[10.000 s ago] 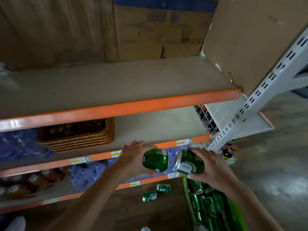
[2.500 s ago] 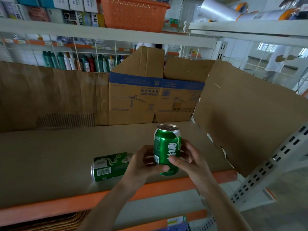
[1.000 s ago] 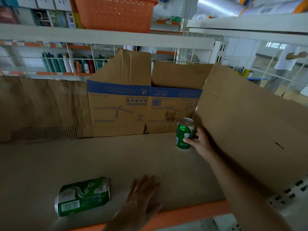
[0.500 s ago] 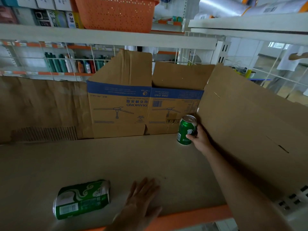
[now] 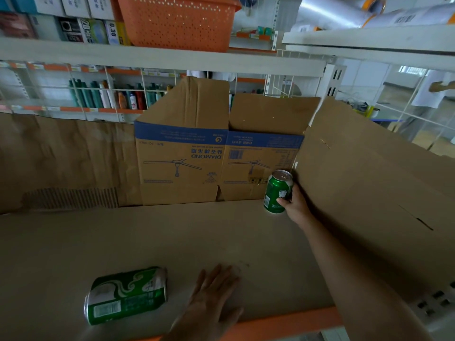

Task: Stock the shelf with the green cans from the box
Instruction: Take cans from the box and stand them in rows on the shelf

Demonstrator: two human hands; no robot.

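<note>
1. The shelf point(image 5: 147, 242) is a wide, dull beige board with an orange front edge point(image 5: 283, 323). A printed carton point(image 5: 182, 163), flattened and upside down with a blue band across it, stands against the back.
2. The upright can point(image 5: 277, 193), green with a silver top, stands just in front of the carton's right end, close to its face.
3. The right hand point(image 5: 294, 205) grips this can. The thumb lies across the front and the fingers curl round the far side. The can's base looks to be down on the board.
4. The lying can point(image 5: 126, 295), also green, rests on its side well in front of the carton's left end, near the front edge. One silver end faces left.
5. The left hand point(image 5: 211, 299) lies palm down on the board well in front of the carton's middle. Its fingers are straight and a little spread, holding nothing.
6. To the left of the carton, creased brown cardboard point(image 5: 61, 156) lines the back. To the right of the carton, a large plain cardboard sheet point(image 5: 369, 193) slants forward along the side.
7. Above the carton, a pale upper shelf board point(image 5: 147, 57) carries an orange perforated basket point(image 5: 177, 20), with small boxed goods point(image 5: 93, 30) further left. Rolls of shiny film point(image 5: 332, 13) lie above and to the right of the carton.
8. Behind the carton, a white wire grid point(image 5: 270, 84) gives a view into another aisle, where a row of bottles point(image 5: 110, 97) stands.
</note>
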